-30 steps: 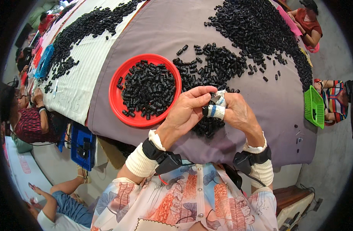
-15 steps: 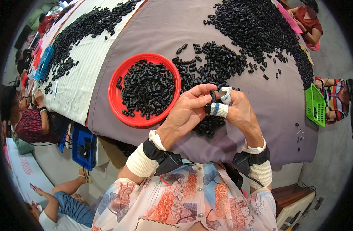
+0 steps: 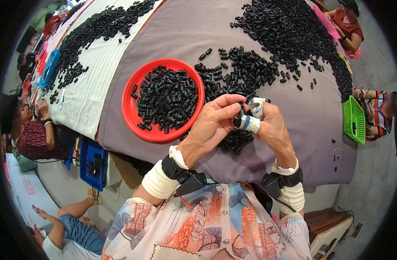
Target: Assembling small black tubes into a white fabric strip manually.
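Note:
My left hand [image 3: 210,123] pinches a small black plastic part [image 3: 241,111] between thumb and fingertips. Close against it is my right hand [image 3: 272,125], curled, its thumb and a finger wrapped in white bands with blue stripes. A small grey blade-like piece sits in the right hand's grip, mostly hidden now. Left of my hands, a round red tray [image 3: 128,117] holds many similar black parts. Under and beyond my hands lies a loose pile of black parts [image 3: 250,65] on the grey-purple cloth.
A much larger heap of black parts [image 3: 289,30] covers the far right. A green basket [image 3: 353,119] stands at the right edge, near other seated people. Leftward, a white-clothed table [image 3: 88,112] bears another heap; a blue crate [image 3: 93,169] sits below it.
The black part has tilted slightly between my fingers, and the right hand's wrapped thumb has shifted a little. The grey blade-like piece shows less than before.

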